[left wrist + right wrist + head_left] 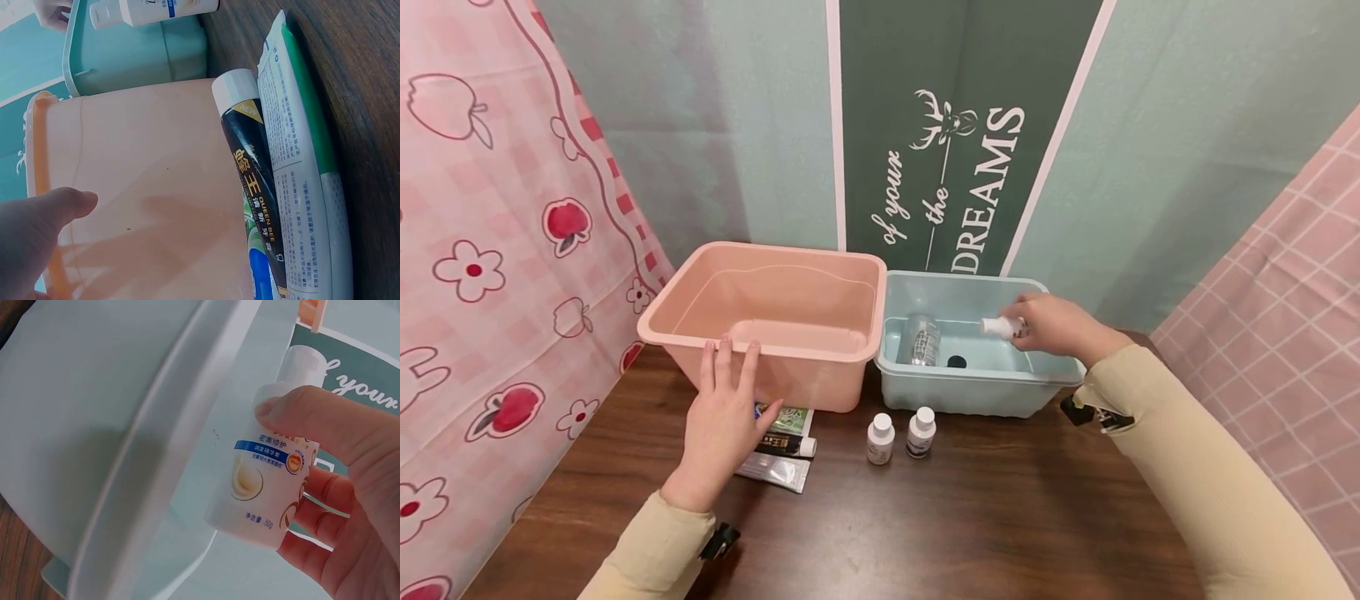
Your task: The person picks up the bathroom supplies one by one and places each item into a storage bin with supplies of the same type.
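So on the far left we've got a pink apple-and-flower curtain [473,271], then our left hand [722,417], fingers pretty much straight, resting on the near rim of the pink tub [820,383] and not gripping anything. Under it on the wooden table [850,542] we see a green packet [792,419], a black toothpaste tube [781,443] with a white cap and a pale tube [775,472], all bunched together. Next along, two small white bottles [881,439] [921,433] stand upright near each other in front of the blue tub [970,396]. Inside that we spot a see-through container [923,340] and a dark round thing [957,362] we can't identify. Our right hand [1060,329] has its thumb and fingers around another white bottle [250,494], tilted, at the blue tub's right side.
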{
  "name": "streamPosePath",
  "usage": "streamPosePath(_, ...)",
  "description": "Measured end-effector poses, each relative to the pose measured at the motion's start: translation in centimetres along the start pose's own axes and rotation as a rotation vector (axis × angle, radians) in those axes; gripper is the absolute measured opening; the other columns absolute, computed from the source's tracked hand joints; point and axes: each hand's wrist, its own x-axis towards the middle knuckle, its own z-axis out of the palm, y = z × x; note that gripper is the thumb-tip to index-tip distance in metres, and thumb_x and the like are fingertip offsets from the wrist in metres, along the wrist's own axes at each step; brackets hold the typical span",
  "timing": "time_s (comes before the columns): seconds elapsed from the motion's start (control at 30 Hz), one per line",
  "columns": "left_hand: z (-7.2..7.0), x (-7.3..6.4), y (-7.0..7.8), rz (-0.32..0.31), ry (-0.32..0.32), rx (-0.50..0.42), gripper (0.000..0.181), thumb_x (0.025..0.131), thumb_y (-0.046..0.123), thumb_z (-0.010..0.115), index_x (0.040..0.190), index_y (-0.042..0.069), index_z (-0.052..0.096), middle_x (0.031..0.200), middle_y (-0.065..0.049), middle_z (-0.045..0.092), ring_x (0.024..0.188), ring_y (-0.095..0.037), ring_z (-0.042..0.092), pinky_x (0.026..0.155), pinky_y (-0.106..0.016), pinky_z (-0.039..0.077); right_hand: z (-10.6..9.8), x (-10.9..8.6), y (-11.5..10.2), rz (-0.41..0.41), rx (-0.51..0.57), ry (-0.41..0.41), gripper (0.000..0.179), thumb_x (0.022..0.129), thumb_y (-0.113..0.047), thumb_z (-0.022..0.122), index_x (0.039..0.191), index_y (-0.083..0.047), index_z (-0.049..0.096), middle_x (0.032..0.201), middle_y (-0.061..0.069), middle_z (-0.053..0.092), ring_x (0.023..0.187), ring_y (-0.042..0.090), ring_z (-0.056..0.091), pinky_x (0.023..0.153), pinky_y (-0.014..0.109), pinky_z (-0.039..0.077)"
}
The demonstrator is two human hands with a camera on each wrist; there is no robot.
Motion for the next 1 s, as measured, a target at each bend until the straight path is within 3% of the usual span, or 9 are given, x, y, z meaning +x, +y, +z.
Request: streamPosePath(1.0, 0.1, 0.0, 0.1, -0.004, 0.010, 0.003, 0.087, 0.064, 0.033, 0.082, 0.134, -0.001, 0.043, 0.136, -0.036, 0.031, 0.128, -0.052, 0.025, 0.058, -0.055, 0.050, -0.1, 2.4, 1.5, -0.047, 0.026, -0.020, 0.022, 0.073, -0.004, 0.067, 0.095, -0.003, 0.067, 0.078, 0.010, 0.055, 0.070, 0.023, 0.050, 0.062, 0.039, 0.044)
